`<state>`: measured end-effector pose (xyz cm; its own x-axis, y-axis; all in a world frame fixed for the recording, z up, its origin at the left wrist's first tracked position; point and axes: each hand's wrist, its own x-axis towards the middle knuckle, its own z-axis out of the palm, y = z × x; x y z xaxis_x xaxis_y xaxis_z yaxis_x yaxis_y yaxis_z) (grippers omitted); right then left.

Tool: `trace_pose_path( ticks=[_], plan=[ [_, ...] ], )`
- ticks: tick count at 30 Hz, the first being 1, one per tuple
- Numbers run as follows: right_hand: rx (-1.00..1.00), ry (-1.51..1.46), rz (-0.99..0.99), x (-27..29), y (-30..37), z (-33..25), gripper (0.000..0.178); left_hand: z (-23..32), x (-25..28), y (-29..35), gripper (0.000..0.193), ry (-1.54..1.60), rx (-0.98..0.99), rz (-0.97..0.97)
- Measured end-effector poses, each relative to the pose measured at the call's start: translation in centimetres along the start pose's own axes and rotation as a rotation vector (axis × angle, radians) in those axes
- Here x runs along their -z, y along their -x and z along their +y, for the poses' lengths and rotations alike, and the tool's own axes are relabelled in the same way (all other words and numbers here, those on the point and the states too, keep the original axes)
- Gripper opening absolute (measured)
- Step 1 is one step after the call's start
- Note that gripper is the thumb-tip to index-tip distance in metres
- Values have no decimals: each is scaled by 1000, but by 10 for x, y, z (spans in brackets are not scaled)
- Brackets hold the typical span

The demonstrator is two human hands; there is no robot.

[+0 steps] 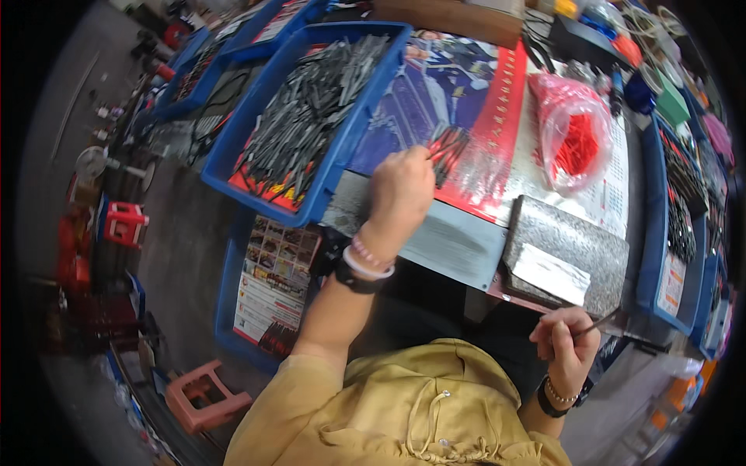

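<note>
My left hand (402,185) is at the near edge of the bench, its fingertips pinched together against a small bunch of thin red-and-black pieces (448,154) lying on a printed sheet (435,93). Whether one of these pieces is between the fingertips is hidden. Lower right, in front of the bench, my right hand (569,342) is closed on a thin dark rod (604,321) that sticks out to the right. Left of my left hand stands a blue tray (211,172) holding many slim dark grey and black pieces (315,109).
A grey metal block (571,241) with a white strip (552,273) on it sits at the bench's near right. Behind it is a plastic bag of red pieces (575,144). More blue trays (680,307) line the right side. A pink stool (203,398) stands on the floor at lower left.
</note>
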<state>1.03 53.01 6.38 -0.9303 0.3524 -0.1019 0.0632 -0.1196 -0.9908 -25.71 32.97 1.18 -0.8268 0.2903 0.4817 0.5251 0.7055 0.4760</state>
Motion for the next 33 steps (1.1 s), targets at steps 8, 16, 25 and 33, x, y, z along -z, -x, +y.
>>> trace_pose_path(
  ticks=[8, 16, 25, 33],
  plan=[
    [-6, 54, -34, 12, 4, 6, 18, 11, 2, 8, 19, -145, 9, -26],
    [-43, 29, -97, 6, -5, 8, 17, 3, 102, 46, 24, 3, 23, 27],
    [-32, 109, -246, -13, -16, 6, 15, -83, 161, 32, 18, -259, 296, 6],
    [-35, 201, -288, -4, -6, 6, 15, -123, 134, -5, 32, -570, 489, -387]
  ],
)
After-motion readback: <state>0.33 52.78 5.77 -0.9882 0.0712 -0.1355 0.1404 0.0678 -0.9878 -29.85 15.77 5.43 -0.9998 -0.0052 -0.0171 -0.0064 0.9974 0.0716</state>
